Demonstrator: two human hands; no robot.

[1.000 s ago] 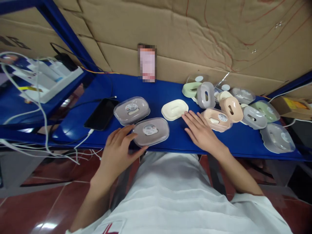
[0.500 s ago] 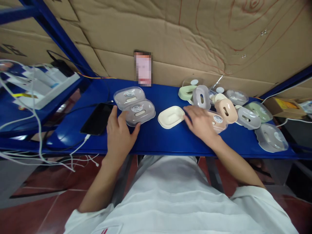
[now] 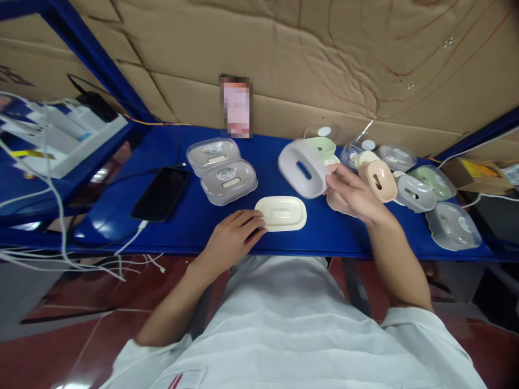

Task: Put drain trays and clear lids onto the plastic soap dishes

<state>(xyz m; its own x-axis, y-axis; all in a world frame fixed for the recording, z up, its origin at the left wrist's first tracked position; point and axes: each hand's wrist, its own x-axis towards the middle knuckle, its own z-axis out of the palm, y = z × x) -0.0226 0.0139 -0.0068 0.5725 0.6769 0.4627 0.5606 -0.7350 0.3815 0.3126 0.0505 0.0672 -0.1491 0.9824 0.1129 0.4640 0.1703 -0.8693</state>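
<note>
My right hand (image 3: 352, 192) grips the right end of a pale grey oval soap dish insert (image 3: 292, 162) with a long slot in its middle, holding it tilted above the table. My left hand (image 3: 237, 235) has its fingers and thumb closed on the left end of a shallow cream soap dish base (image 3: 286, 212), which lies near the table's front edge. Beyond my left hand sit two grey soap dishes with clear lids (image 3: 229, 182). A peach piece (image 3: 340, 204) is partly hidden behind my right hand, and a green slotted piece (image 3: 321, 145) lies behind the grey insert.
On the blue table (image 3: 194, 229), a black phone (image 3: 161, 194) lies at left with a white cable. Another phone (image 3: 237, 108) leans on the cardboard. Several lidded dishes (image 3: 452, 227) and a peach insert (image 3: 378, 181) are at right. White cables hang at the left edge.
My right hand has picked up the grey insert and brought it left, over the table. My left hand has moved from the lidded dishes to the cream base, which sits nearer and turned straighter.
</note>
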